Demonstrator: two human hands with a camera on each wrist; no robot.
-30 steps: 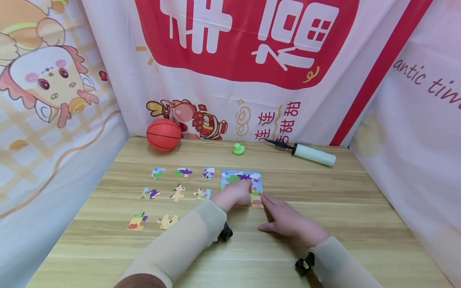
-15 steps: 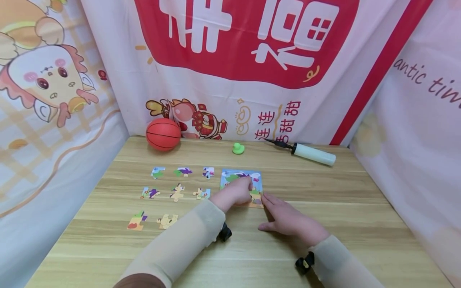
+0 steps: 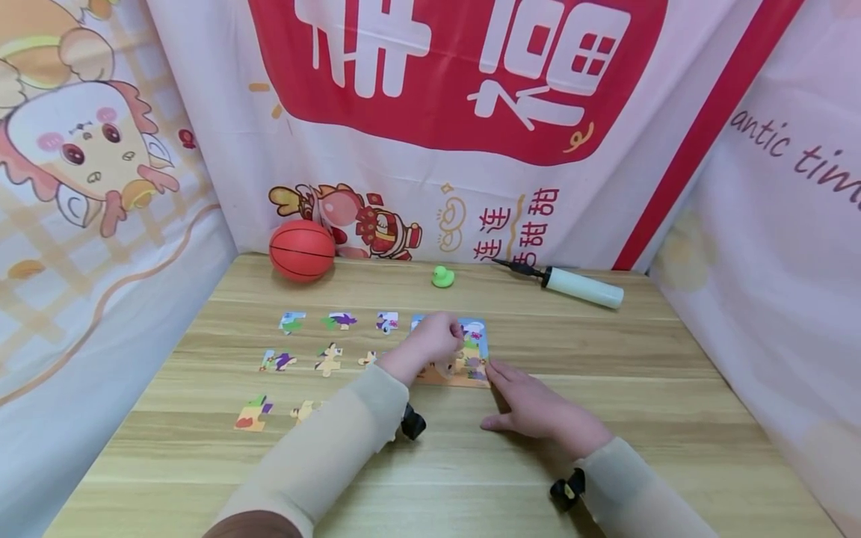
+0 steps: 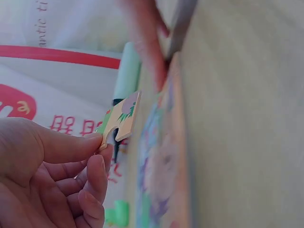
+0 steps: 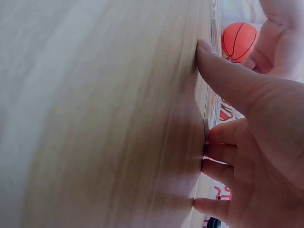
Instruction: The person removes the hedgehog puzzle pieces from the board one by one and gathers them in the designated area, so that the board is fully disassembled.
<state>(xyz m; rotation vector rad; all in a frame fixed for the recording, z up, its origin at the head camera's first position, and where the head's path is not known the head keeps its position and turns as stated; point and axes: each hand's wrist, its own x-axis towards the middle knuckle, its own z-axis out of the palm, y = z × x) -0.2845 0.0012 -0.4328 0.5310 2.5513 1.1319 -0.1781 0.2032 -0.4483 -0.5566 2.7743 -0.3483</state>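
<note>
My left hand [image 3: 433, 340] hovers over a square puzzle board [image 3: 480, 329] with a colourful picture. In the left wrist view, its thumb and fingertips pinch a puzzle piece [image 4: 124, 116] by one corner. The piece shows green leaves and a purple shape on a tan ground, and it is held up off the board. My right hand [image 3: 531, 403] stands on the table with its fingers spread. Its fingertips are right at the board's right edge, and the thumb [image 5: 223, 69] lies nearer the front.
Several loose puzzle pieces [image 3: 329, 359] lie in rows left of the board, some partly behind the left sleeve. Along the back stand a red toy basketball [image 3: 302, 251], a green duck [image 3: 442, 276] and a hand pump [image 3: 581, 288]. Printed cloths [image 3: 430, 149] enclose the table.
My left hand has risen and shifted slightly left, uncovering more of the board's lower right. The right hand keeps its place. The head view has turned slightly.
</note>
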